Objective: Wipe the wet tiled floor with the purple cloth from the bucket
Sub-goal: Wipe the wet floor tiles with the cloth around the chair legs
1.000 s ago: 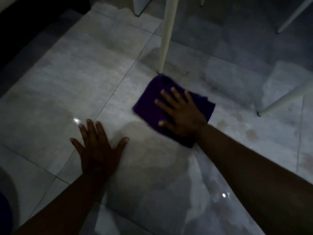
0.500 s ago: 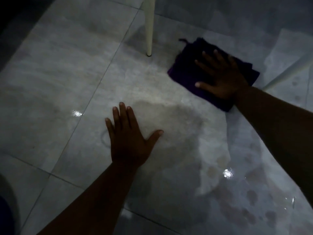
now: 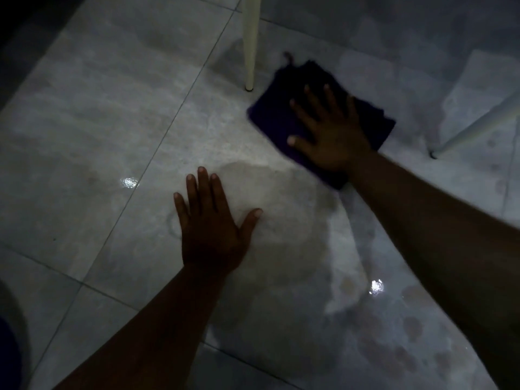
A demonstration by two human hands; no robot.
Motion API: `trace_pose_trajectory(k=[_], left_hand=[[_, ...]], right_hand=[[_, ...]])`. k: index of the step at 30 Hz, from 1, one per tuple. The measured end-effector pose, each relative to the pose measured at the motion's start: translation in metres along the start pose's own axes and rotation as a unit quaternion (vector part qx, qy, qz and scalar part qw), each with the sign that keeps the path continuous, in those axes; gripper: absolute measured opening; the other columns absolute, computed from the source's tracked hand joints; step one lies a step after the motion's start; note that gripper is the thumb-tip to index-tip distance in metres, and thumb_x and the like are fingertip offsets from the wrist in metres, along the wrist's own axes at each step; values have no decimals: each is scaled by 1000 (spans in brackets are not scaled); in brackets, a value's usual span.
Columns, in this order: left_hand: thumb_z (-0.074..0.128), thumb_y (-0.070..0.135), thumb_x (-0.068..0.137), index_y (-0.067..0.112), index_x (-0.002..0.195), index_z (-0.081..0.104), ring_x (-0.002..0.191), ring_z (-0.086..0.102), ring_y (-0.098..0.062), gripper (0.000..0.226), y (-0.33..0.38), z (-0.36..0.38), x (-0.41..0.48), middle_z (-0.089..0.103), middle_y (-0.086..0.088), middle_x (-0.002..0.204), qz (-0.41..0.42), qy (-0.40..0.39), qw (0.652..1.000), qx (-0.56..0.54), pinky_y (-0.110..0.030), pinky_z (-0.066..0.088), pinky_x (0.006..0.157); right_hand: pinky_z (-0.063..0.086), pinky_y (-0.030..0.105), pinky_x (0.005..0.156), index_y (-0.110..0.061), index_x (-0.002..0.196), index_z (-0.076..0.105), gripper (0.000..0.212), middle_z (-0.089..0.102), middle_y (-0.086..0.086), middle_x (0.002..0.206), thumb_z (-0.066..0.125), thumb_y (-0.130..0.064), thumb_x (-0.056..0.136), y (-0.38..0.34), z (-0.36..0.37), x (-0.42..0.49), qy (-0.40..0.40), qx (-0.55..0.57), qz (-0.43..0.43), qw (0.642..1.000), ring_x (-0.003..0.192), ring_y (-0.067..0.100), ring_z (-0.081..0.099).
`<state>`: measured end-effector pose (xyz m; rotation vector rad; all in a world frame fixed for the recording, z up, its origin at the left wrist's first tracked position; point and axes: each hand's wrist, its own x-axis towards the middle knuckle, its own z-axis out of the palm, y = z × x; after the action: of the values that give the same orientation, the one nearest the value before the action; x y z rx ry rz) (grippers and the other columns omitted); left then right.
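The right hand lies flat, fingers spread, on top of the purple cloth. It presses the cloth to the tiled floor rather than gripping it, which suits a wiping stroke. The cloth lies folded, just right of the foot of a pale chair leg and apart from it. A second slanted leg stands further right.

The left hand is also open and flat, bare on the tile, well apart from the cloth. In my judgement it serves as a prop for the leaning body.

Wet patches and glints show near the right forearm, so wiping looks unfinished.

No bucket is identifiable; a dark rounded shape at the lower left edge cannot be told.
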<state>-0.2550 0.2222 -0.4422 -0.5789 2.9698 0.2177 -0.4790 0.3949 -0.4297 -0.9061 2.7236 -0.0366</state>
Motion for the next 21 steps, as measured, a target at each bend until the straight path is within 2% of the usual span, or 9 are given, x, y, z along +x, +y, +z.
trace_pose_trajectory(k=[5,7,9,11,13,15,17,19,21], left_hand=[[12,73,92,2,155,19,154,8,-37,96,-2,1,-1,11,-21,166,2,13,1000,9,-59,9,123],[12,74,90,2,156,16,154,6,-37,97,1,0,2,8,-21,166,3,3,1000,11,-59,9,123],[15,76,89,2,156,13,154,4,-38,99,3,0,7,6,-21,166,3,0,1000,12,-60,8,123],[17,75,90,1,156,13,154,5,-39,100,3,0,8,6,-22,166,-2,5,1000,24,-61,9,122],[16,75,90,1,156,13,154,5,-39,99,3,0,8,6,-22,166,-5,3,999,32,-60,8,122],[14,75,89,2,156,12,154,3,-38,99,5,-2,13,5,-21,166,-5,3,1000,26,-60,6,123],[11,74,90,3,156,11,154,2,-37,97,6,-1,18,4,-20,166,-8,6,1000,18,-59,5,123],[9,71,92,4,156,13,155,3,-36,93,4,2,18,5,-19,166,-12,9,1000,12,-58,6,124],[5,67,93,5,156,15,155,5,-35,89,-1,7,11,7,-19,166,-14,7,1000,16,-58,9,123]], right_hand=[[10,67,116,-30,156,20,75,11,6,165,28,-68,92,-62,45,-157,-19,-37,-160,986,152,38,2],[11,66,117,-30,154,27,74,17,4,164,35,-68,92,-43,51,-200,-30,-32,-222,974,152,37,7],[12,64,118,-33,152,31,73,23,1,163,37,-71,89,-3,45,-202,-34,-46,-265,962,151,36,12],[15,62,117,-33,152,29,75,24,3,162,34,-72,89,39,37,-177,-25,-71,-231,970,150,38,15],[16,63,117,-32,154,16,79,18,6,164,20,-75,89,66,26,-147,-13,-80,-123,989,151,38,12],[10,62,119,-33,156,7,82,8,5,166,6,-77,87,74,16,-119,4,-58,0,998,153,35,4],[3,59,121,-33,157,3,84,1,4,167,4,-77,86,65,12,-96,20,-36,78,996,153,33,-2],[1,60,121,-30,157,3,84,-1,7,167,7,-76,87,39,14,-89,23,-27,102,994,152,35,-3],[7,63,119,-26,157,11,84,5,11,166,15,-74,88,1,31,-111,15,-31,50,998,152,39,2]])
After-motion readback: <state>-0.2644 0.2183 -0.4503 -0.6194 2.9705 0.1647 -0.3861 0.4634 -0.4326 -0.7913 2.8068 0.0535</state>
